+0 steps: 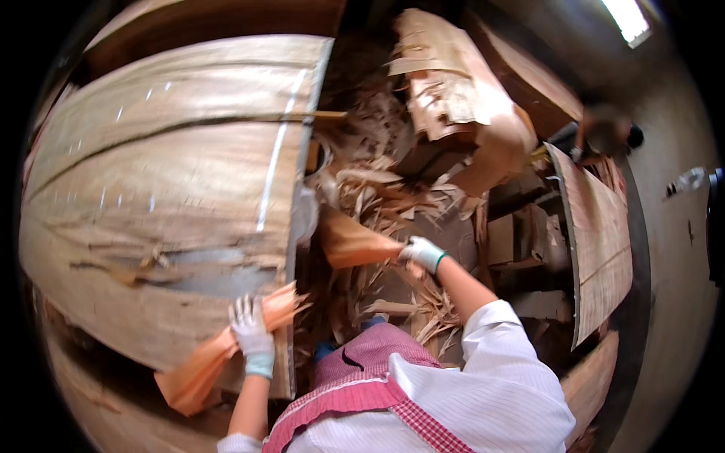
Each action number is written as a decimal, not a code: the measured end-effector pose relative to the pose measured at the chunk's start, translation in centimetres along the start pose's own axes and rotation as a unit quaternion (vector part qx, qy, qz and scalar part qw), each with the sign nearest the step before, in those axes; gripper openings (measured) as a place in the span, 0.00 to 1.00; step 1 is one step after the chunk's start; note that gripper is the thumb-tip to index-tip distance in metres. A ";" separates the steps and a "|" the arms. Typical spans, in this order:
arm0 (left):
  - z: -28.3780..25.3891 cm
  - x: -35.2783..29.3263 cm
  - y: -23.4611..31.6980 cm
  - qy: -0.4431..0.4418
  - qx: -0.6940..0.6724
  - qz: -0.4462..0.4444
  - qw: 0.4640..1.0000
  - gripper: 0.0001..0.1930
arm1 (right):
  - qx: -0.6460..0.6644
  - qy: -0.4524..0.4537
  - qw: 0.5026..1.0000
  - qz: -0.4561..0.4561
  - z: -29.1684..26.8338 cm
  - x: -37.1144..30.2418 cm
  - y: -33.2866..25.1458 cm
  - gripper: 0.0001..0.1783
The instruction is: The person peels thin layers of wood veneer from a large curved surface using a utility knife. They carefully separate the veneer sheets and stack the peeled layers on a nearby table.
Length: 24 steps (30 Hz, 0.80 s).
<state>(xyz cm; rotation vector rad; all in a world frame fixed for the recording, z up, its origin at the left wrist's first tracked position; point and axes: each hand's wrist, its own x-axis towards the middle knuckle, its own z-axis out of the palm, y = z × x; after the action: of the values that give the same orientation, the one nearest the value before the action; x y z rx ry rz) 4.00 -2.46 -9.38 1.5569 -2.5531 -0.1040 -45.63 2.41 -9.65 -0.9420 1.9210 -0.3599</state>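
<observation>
Nearest us, we log the pink checked apron (385,347) below the hands. The left hand (251,332), in a pale glove, lies over the left strip (198,375) of thin orange wood; its fingers look fairly straight and the thumb is hidden, so we cannot tell how firmly it holds.

Key relation: the left strip passes beneath this palm, its long axis slanting from lower left to a frayed upper-right end, which reaches over the near right corner of the big wooden sheet (189,174). The left hand is the nearer one to that sheet.

Farther out, we find the right hand (423,255) pinching the narrow end of the right strip (353,243). This strip lies to the hand's left, fanning wider toward the sheet's edge. The two strips are apart.

Beyond: a scrap pile (370,200) of splinters, a wooden panel (598,245) off right, then a bundle of pale sheets (445,87) at the back, with a bright window (628,21) above right
</observation>
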 end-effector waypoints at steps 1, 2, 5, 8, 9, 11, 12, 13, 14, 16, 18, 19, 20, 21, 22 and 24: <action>-0.2 -0.1 0.0 -0.001 -0.002 -0.005 1.000 0.34 | 0.054 0.010 0.998 0.000 -4.6 -0.8 -2.8 0.15; -0.8 -0.8 0.0 -0.010 0.002 -0.024 1.000 0.35 | 0.144 0.017 0.985 0.093 -9.2 -3.2 -9.4 0.11; -5.0 0.2 2.0 -0.084 0.024 -0.048 0.995 0.37 | 0.203 0.146 0.965 -0.072 -22.0 -3.8 -10.4 0.10; -9.4 0.5 1.9 0.008 0.089 -0.062 0.994 0.29 | 0.234 0.179 0.931 -0.217 -34.0 -1.0 -11.7 0.12; -11.6 0.9 2.3 0.024 0.076 -0.107 0.991 0.25 | 0.247 0.176 0.922 -0.242 -38.0 -0.5 -12.5 0.13; -16.8 -0.8 3.9 -0.005 0.074 -0.271 0.960 0.22 | 0.273 0.143 0.901 -0.306 -45.0 1.9 -15.5 0.14; -18.6 -1.3 4.9 -0.051 0.075 -0.366 0.926 0.25 | 0.297 0.139 0.880 -0.344 -48.9 2.9 -16.0 0.15; -19.8 -2.0 6.4 0.047 0.120 -0.358 0.925 0.23 | 0.323 0.136 0.875 -0.333 -52.2 3.1 -16.9 0.14; -20.6 -3.0 8.1 0.141 0.167 -0.345 0.913 0.21 | 0.351 0.130 0.871 -0.317 -55.5 3.6 -17.5 0.14; -19.9 -7.1 8.6 0.212 0.389 -0.370 0.817 0.21 | 0.424 -0.029 0.838 -0.342 -64.7 6.5 -14.3 0.14; -19.4 -8.8 9.9 0.342 0.286 -0.471 0.762 0.20 | 0.438 -0.001 0.828 -0.351 -71.2 9.2 -9.1 0.18; -19.5 -9.2 11.3 0.380 0.255 -0.501 0.734 0.19 | 0.476 0.025 0.811 -0.339 -71.8 9.9 -7.8 0.18; -19.5 -9.0 13.3 0.389 0.245 -0.518 0.721 0.19 | 0.514 0.043 0.792 -0.327 -71.0 10.5 -6.2 0.18; -18.7 -8.3 14.6 0.391 0.228 -0.528 0.719 0.19 | 0.501 0.017 0.786 -0.362 -71.0 10.5 -3.4 0.18; -17.7 -6.8 15.6 0.390 0.215 -0.532 0.720 0.18 | 0.488 -0.005 0.778 -0.396 -71.3 10.5 -0.1 0.17; -15.8 -3.0 17.2 0.381 0.192 -0.526 0.736 0.17 | 0.471 0.107 0.792 -0.373 -71.6 11.1 6.4 0.15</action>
<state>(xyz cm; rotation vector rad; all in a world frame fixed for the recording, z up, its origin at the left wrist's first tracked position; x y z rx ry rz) -7.23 8.37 8.30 2.3196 -0.8985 0.8007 -112.00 -10.76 17.00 -0.9056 1.1517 -1.7610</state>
